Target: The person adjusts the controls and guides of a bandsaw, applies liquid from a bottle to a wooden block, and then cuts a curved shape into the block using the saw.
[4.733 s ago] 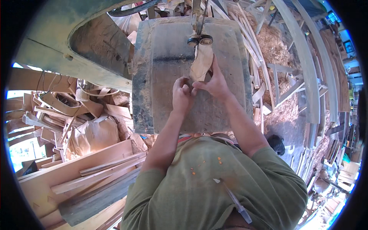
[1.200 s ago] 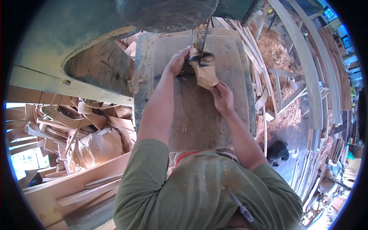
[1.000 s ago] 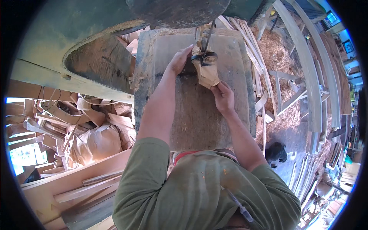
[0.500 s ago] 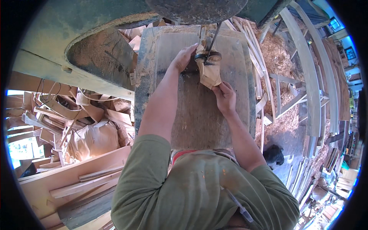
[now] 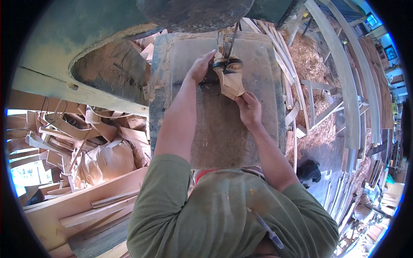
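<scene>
A pale, angular wood piece (image 5: pixel 232 84) lies on the dusty machine table (image 5: pixel 193 146), under two black round guides (image 5: pixel 226 64) beside the narrow upright blade of what looks like a band saw. My left hand (image 5: pixel 200 66) is at the piece's far left, fingers stretched forward with their tips at or beside it; whether they touch is unclear. My right hand (image 5: pixel 249 107) pinches the piece's near corner between thumb and fingers. The piece's far end is partly hidden by the guides.
The large green machine frame (image 5: pixel 51 73) arches over the top left. Scrap wood (image 5: pixel 94 129) is heaped at left, above boards (image 5: pixel 103 198). Long strips (image 5: pixel 292 73), curved planks (image 5: pixel 348 86) and shavings stand or lie at right, near a black shape (image 5: pixel 309 172), possibly a dog.
Since the oldest frame, my left hand has moved forward to the far left, my right hand down to the near corner, and the piece's outline has changed. The last second shows little difference.
</scene>
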